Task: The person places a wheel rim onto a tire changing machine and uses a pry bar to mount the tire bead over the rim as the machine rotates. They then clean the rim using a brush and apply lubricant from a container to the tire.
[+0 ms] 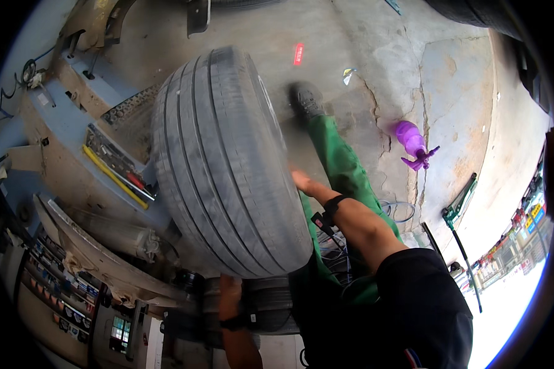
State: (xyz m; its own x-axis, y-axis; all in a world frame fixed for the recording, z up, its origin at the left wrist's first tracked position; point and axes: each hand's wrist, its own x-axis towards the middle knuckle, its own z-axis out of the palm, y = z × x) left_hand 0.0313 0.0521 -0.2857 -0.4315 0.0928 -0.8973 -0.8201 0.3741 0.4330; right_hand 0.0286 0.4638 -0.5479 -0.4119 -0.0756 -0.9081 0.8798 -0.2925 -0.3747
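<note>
A large grey-black tire (221, 160) stands tilted in front of me, its tread toward me. My right hand (300, 179) holds its right edge, with the fingertips tucked out of sight. My left hand (231, 289) is under the lower left of the tire, its fingers hidden behind the rubber. More tires (268, 304) lie below, close to my left forearm. My green-trousered leg (329, 150) and dark shoe (308, 101) extend beyond the tire.
A blue machine frame (61, 104) with a yellow-handled bar (114, 175) and other tools is at left. On the cracked floor (455, 117) at right are a purple spray bottle (412, 141), a green jack (455, 209) and a looped hose (400, 218).
</note>
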